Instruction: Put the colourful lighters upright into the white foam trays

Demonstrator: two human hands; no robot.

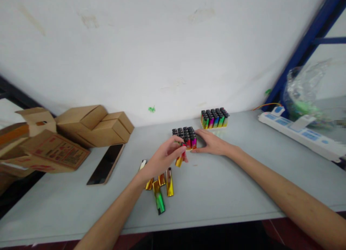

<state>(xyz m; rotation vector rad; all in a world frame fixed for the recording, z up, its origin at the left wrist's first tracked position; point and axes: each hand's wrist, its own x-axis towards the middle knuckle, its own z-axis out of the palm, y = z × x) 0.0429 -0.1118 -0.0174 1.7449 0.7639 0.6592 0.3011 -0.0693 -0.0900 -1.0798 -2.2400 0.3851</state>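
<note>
My left hand (169, 151) pinches a red and yellow lighter (179, 160), held tilted just in front of a block of upright lighters (191, 142). Black tops show on that block, with red and purple bodies along its front. Against the block's right side rests my right hand (211, 142), fingers apart, the thumb near the front corner. Several loose lighters lie on the table below my left forearm, among them a green and gold one (159, 197) and a yellow one (169, 183). My left hand and wrist partly cover the others.
A second block of colourful lighters (214, 118) stands by the wall. At left are a phone (106, 164), plain cardboard boxes (94, 125) and an open printed carton (56, 149). A white power strip (300, 133) and a clear plastic bag (305, 88) occupy the right side.
</note>
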